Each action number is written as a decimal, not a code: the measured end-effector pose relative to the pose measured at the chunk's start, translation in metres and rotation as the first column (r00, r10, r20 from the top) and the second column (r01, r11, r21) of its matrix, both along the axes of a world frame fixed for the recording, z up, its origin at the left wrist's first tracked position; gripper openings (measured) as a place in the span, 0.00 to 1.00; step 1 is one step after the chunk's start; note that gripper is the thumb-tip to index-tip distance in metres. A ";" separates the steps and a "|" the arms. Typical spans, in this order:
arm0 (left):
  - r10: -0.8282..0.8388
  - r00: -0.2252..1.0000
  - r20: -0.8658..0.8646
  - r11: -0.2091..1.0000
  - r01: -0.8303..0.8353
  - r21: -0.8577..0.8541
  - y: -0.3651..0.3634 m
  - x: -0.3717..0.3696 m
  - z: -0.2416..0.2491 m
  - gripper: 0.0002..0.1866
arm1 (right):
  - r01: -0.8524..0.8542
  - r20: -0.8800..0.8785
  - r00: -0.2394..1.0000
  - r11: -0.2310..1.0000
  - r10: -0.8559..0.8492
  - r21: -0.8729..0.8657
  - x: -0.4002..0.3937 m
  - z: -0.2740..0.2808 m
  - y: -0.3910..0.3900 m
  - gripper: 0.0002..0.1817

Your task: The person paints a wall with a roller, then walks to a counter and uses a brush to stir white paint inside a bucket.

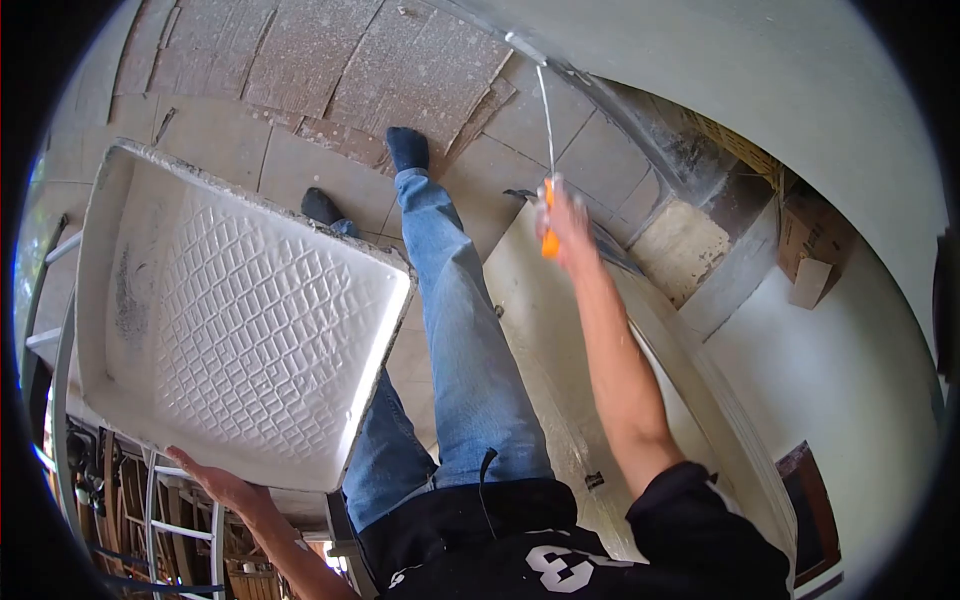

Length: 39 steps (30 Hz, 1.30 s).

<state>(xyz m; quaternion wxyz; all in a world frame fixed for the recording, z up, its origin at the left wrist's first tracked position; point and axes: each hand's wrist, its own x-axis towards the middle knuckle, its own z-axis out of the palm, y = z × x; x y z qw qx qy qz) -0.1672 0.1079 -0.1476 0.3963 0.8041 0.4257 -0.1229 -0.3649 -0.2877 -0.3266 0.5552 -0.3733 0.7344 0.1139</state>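
My left hand [225,487] grips a large white paint tray [270,340] at its near edge, with its thumb along the rim and the other fingers hidden beneath. The tray is tilted toward me, and white paint coats its ribbed surface. My right hand [568,225], slightly blurred, is closed around the orange handle of a paint roller [548,115]. The arm stretches forward, and the small white roller head lies at the foot of the pale wall [800,70], right at its lower edge.
Paint-spattered cardboard sheets [290,60] cover part of the tiled floor [500,165]. A smooth cream-coloured bulky object [560,400] stands beside my right leg. Ladder rungs [185,528] show at lower left. A cardboard box [815,240] and a yellow crate [735,145] are at right.
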 end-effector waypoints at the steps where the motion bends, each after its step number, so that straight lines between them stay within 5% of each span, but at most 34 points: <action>1: -0.003 1.000 -0.005 1.000 0.003 -0.003 0.001 -0.001 0.000 0.39 | 0.044 0.022 0.999 0.999 -0.045 0.025 0.008 -0.005 -0.009 0.20; 22: 0.034 0.999 -0.006 0.999 -0.034 -0.025 0.015 -0.003 -0.002 0.39 | 0.259 0.103 0.957 0.959 -0.271 0.116 -0.011 -0.028 -0.054 0.19; 26: 0.079 0.997 -0.012 0.991 -0.080 -0.106 0.016 -0.003 -0.003 0.39 | 0.227 -0.009 0.974 0.974 -0.227 -0.017 -0.028 0.041 -0.011 0.19; 29: 0.072 0.997 -0.003 0.987 -0.071 -0.144 0.032 -0.007 -0.004 0.39 | 0.285 0.039 0.957 0.956 -0.288 0.068 -0.049 0.028 -0.024 0.18; 33: 0.025 1.000 0.009 0.989 -0.023 -0.148 0.028 -0.004 -0.005 0.40 | 0.208 0.006 0.978 0.974 -0.209 0.086 -0.017 -0.015 -0.051 0.19; 39: 0.040 0.999 0.032 0.984 -0.033 -0.177 0.021 -0.003 -0.003 0.40 | 0.139 0.078 0.986 0.985 -0.148 0.107 0.009 0.000 -0.026 0.18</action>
